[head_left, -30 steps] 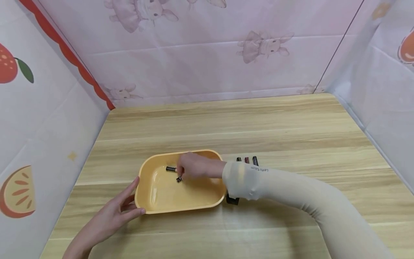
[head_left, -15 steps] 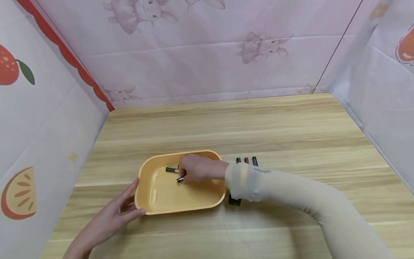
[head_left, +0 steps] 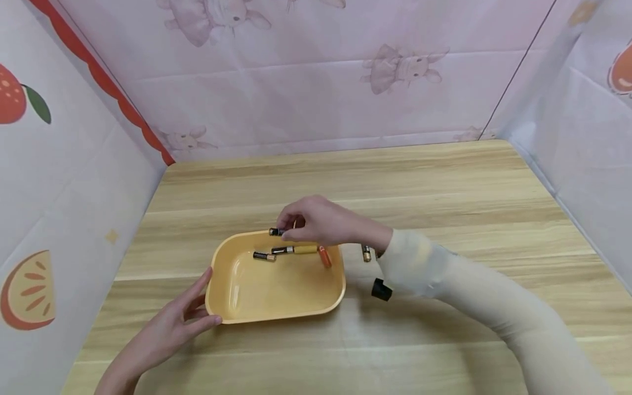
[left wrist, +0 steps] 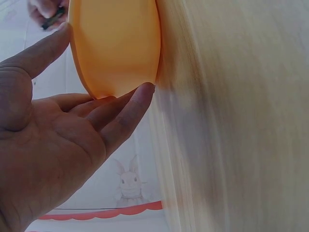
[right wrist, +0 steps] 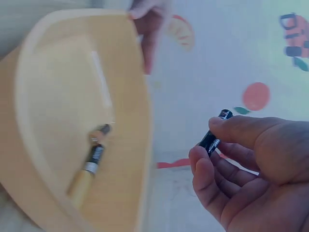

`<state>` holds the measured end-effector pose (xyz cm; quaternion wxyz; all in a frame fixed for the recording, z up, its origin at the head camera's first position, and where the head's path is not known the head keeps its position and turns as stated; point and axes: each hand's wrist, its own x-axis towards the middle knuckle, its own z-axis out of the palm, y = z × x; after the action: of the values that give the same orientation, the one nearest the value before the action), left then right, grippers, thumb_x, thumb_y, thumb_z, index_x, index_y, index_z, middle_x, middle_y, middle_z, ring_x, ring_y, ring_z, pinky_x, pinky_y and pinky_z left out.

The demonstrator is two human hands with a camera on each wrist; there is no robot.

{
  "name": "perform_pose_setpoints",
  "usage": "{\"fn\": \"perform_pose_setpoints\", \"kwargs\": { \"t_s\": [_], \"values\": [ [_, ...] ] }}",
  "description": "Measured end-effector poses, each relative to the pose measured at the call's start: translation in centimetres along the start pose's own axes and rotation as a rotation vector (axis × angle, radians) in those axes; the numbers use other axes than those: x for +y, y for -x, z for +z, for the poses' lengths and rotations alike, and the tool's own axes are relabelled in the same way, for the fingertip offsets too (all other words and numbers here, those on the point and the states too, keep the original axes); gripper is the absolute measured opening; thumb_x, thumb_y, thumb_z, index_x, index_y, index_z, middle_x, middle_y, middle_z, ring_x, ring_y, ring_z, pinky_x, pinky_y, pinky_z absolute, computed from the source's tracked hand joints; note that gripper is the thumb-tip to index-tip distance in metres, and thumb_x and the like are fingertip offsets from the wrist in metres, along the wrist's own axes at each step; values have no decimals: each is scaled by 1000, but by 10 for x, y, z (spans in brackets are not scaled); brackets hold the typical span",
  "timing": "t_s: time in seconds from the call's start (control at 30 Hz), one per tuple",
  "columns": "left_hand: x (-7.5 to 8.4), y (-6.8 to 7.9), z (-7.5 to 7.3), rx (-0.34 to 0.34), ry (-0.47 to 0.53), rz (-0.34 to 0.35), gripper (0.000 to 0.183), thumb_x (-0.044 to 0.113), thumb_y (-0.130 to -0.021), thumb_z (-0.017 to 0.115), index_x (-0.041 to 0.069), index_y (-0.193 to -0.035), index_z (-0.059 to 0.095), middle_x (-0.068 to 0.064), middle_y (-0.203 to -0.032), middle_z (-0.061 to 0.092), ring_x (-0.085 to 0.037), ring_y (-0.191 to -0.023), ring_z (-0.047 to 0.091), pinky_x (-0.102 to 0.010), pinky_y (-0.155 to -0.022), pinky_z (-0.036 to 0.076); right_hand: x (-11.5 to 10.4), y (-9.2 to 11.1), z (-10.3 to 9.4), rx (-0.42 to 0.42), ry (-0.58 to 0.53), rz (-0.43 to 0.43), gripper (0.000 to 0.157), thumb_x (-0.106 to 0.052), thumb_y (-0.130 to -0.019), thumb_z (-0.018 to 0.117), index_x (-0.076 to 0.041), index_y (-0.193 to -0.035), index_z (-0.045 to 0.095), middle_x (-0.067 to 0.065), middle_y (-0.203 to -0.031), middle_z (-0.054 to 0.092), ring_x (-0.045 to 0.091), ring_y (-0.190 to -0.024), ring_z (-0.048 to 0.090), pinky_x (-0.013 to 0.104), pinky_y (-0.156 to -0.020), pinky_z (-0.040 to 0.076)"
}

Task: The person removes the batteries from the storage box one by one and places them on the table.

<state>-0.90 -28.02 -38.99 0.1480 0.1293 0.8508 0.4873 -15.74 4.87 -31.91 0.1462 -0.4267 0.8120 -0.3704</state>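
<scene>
My left hand (head_left: 170, 326) grips the left end of a yellow plastic tub (head_left: 276, 317), thumb and fingers spread around it; the left wrist view shows the same hand (left wrist: 63, 130) close up. Above the tub's far rim, my right hand (head_left: 323, 222) pinches a small dark battery (head_left: 276, 232) between thumb and fingertips, clear in the right wrist view as a black battery (right wrist: 210, 141). Inside the tub lie a black-and-copper battery (head_left: 264, 256), a black-and-silver piece (head_left: 282, 250) end to end with a yellow piece (head_left: 305, 249), and an orange battery (head_left: 324, 257).
Right of the tub, a black-and-copper battery (head_left: 366, 253) lies on the wooden table (head_left: 419, 192), partly beside my sleeve. A black object (head_left: 381, 289) of unclear kind is nearer me. Printed cloth walls (head_left: 316, 104) stand behind and at both sides.
My right hand has risen out of the tub and moved away from me and to the right, lifting a battery. The pieces under it now show. My left hand stays on the tub.
</scene>
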Motion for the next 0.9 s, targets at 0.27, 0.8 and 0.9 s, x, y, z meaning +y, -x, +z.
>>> {"fn": "perform_pose_setpoints", "kwargs": {
  "t_s": [0.27, 0.8, 0.9],
  "values": [
    [0, -1, 0, -1, 16, -8, 92, 10, -97, 74, -1, -164, 12, -38, -161, 22, -38, -121, 61, -24, -89, 58, -10, 22, -32, 96, -88, 18, 11, -10, -97, 74, -5, -107, 75, -1, -97, 73, 13, -86, 66, 31, -76, 59],
    [-1, -1, 0, 4, 22, -13, 92, 10, -97, 74, 0, -164, 13, -36, -162, 23, -35, -121, 61, -21, -88, 57, 1, 73, -81, 202, -260, 110, 13, -4, -99, 69, 1, -111, 68, 11, -94, 68, 23, -81, 64, 31, -69, 58],
    [-1, -1, 0, 4, 23, -17, 92, 10, -96, 74, -1, -164, 13, -36, -162, 23, -36, -121, 61, -22, -88, 57, 5, 81, -84, 203, -266, 127, 12, -3, -100, 67, 3, -111, 67, 13, -95, 68, 24, -83, 66, 34, -70, 60]
  ]
}}
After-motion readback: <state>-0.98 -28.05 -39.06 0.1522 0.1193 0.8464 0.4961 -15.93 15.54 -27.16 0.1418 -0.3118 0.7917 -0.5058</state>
